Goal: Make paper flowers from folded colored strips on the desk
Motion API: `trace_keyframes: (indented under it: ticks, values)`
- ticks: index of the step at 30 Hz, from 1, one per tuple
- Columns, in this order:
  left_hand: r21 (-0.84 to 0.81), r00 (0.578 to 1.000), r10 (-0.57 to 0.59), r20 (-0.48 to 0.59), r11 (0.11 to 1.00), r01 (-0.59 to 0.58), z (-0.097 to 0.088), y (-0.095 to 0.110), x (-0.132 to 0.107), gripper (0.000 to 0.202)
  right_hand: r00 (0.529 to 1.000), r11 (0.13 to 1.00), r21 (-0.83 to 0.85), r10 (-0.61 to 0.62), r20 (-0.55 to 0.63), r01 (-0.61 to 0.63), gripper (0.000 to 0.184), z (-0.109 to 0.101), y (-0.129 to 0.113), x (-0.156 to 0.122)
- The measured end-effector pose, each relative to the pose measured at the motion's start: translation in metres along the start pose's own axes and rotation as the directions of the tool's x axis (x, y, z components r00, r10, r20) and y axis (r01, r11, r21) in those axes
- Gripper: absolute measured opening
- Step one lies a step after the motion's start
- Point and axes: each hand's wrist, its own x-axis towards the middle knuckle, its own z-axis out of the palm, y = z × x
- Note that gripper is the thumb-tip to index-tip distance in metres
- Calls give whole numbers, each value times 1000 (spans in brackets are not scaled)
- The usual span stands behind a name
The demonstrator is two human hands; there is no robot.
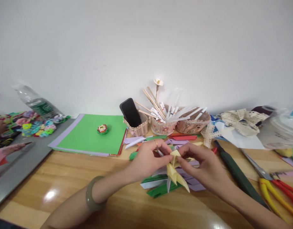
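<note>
My left hand [148, 157] and my right hand [203, 163] meet over the wooden table [72, 184], both pinching a folded yellow paper piece [175, 170]. The left hand wears a ring, and a pale green bangle sits on its wrist. Its fingers grip the top of the paper from the left. My right hand's fingers are closed on the same fold from the right. The paper's pointed flaps hang down toward me. Under my hands lies a heap of folded paper pieces [160, 187] in green, white, purple and red.
A stack of green and purple sheets [89, 136] with a small paper flower [102, 128] lies at left. Small baskets hold a black phone [130, 112] and sticks [160, 111]. Lace ribbon [237, 119], scissors [275, 184] and a dark green strip [237, 173] lie at right. A plastic bottle [38, 103] is far left.
</note>
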Motion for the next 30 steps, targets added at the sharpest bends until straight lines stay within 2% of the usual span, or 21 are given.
trace_keyframes:
  ticks: [3,7,13,16,19,24,27,30]
  values:
    - [121,995,87,-53,989,-80,1,-1,-2,4,994,990,-120,-85,-63,77,8,2,0,-2]
    - [276,977,198,-82,946,-168,2,-2,-4,7,972,936,-309,-210,-108,168,10,5,-3,-6]
    - [332,977,201,-67,928,-168,0,1,-4,7,962,904,-366,-263,-68,221,9,6,-2,-7]
    - [352,976,201,-83,922,-160,1,1,-5,7,936,834,-484,-343,-79,265,12,7,3,-8]
    - [317,985,159,-72,940,-128,2,0,-6,7,915,775,-555,-399,-60,301,11,8,7,-10]
    - [223,993,90,-76,972,-71,1,1,-3,10,903,775,-555,-420,-94,303,7,7,9,-9]
    - [319,995,101,-18,944,-90,-2,4,-1,3,897,771,-559,-429,-104,304,8,6,9,-9]
    - [447,987,163,-15,883,-139,-2,5,-1,5,907,782,-548,-411,-91,299,9,7,9,-9]
